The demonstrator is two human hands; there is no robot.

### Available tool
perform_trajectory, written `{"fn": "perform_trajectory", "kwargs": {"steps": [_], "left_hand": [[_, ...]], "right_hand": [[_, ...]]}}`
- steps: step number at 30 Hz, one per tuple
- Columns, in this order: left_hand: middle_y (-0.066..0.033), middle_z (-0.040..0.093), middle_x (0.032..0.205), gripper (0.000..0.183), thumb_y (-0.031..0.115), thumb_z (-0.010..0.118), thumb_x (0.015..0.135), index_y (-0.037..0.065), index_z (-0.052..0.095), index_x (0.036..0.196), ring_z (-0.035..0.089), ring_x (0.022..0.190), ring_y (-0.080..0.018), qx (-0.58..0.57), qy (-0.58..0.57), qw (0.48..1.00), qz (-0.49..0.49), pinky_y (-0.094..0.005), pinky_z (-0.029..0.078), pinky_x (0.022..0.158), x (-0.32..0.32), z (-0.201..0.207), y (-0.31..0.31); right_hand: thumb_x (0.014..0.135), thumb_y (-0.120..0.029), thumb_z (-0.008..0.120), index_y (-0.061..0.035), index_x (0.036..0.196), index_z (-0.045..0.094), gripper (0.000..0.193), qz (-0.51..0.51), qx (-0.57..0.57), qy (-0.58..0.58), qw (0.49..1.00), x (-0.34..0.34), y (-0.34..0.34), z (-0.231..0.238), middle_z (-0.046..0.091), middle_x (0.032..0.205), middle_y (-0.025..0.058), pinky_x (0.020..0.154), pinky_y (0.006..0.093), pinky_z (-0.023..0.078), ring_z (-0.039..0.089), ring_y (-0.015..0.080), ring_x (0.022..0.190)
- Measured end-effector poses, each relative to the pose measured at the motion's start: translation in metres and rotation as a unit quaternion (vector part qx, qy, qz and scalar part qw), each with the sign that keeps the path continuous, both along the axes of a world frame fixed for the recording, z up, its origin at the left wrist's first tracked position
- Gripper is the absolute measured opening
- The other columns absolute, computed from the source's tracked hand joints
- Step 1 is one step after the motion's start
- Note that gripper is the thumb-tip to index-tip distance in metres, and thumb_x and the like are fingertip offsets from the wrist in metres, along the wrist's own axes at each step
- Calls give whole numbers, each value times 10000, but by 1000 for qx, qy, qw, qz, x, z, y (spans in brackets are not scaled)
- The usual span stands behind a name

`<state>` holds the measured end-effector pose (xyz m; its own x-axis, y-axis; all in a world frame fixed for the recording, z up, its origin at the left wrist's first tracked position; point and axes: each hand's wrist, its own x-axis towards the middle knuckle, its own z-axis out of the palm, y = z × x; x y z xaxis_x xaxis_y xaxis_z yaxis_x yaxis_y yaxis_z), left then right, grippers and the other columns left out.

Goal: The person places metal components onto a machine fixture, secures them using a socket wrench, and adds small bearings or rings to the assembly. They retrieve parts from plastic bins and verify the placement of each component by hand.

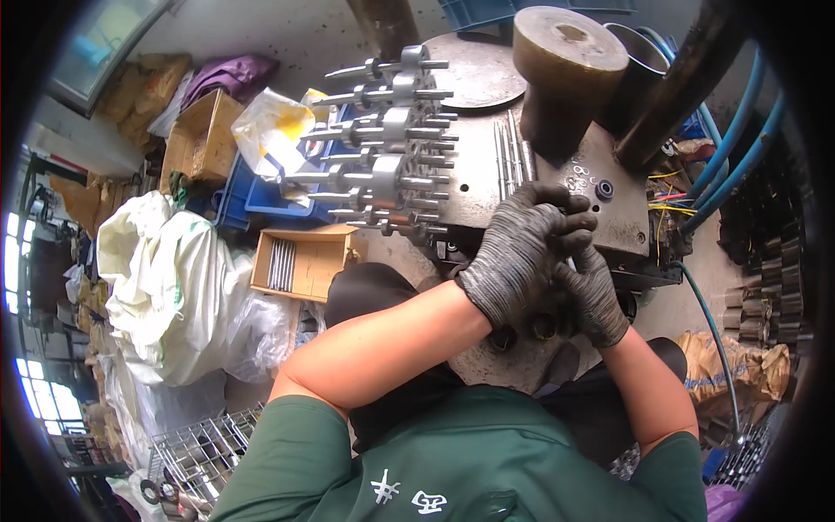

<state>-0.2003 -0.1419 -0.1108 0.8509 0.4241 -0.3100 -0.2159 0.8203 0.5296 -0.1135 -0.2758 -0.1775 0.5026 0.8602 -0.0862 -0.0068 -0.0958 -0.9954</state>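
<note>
My left hand (520, 248) and my right hand (593, 291), both in grey work gloves with dark, stained fingers, meet over the near edge of a steel machine table (483, 157). Both are closed. A sliver of bright metal rod (570, 262) shows at my right hand's fingers; what my left fingers hold is hidden. Just beyond my left hand, several slim metal rods (506, 157) lie side by side on the table. A small dark ring (604, 189) sits right of them. Stacked at the table's left are several shafts with round, offset metal lobes (396, 130).
A thick steel ram (570, 83) rises beyond my hands, with a dark column (687, 87) to its right. Blue hoses (739, 130) curve at the right. At left are a cardboard box (309, 265) of pins, a blue crate (270, 187) and white sacks (165, 278).
</note>
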Motion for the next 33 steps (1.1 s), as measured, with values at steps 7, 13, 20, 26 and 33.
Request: {"fn": "perform_trajectory", "kwargs": {"steps": [7,13,20,26,33], "left_hand": [[-235,615,1181,368,92,535,1014,-6,434,1354,697,997,-341,-6,-57,997,-49,-394,631,802,4,-10,-31],[-314,598,1198,823,598,594,918,-60,403,1374,697,937,-426,-41,-155,986,-33,-447,631,758,2,-19,-31],[-419,513,1277,1348,959,527,654,-101,277,1448,614,1071,-595,-175,-355,918,-24,-662,548,897,4,-64,-33],[-458,436,1344,1451,1019,476,600,-111,230,1476,543,1140,-647,-48,-276,960,-18,-686,496,950,-4,-48,-28],[-437,499,1289,1374,996,466,635,-99,303,1449,604,1084,-583,-18,-280,959,-34,-587,546,897,-3,-48,-21]], "right_hand": [[1079,-204,455,-65,1556,347,509,20,18,368,930,-37,12,-88,521,1448,98,1098,334,439,537,172,1286],[1026,-54,539,-90,1563,332,576,128,69,278,950,-68,41,-68,556,1365,107,942,296,540,623,162,1087],[1045,-94,491,-182,1568,341,551,111,-2,332,937,-60,48,-91,631,975,120,782,347,569,637,199,808],[1039,-74,502,-214,1596,292,611,137,-13,242,960,-61,44,-82,641,1115,139,883,375,572,661,204,931],[1052,-81,483,-141,1604,258,599,139,-17,317,938,-65,51,-73,548,1369,125,1044,368,498,598,202,1162]]}}
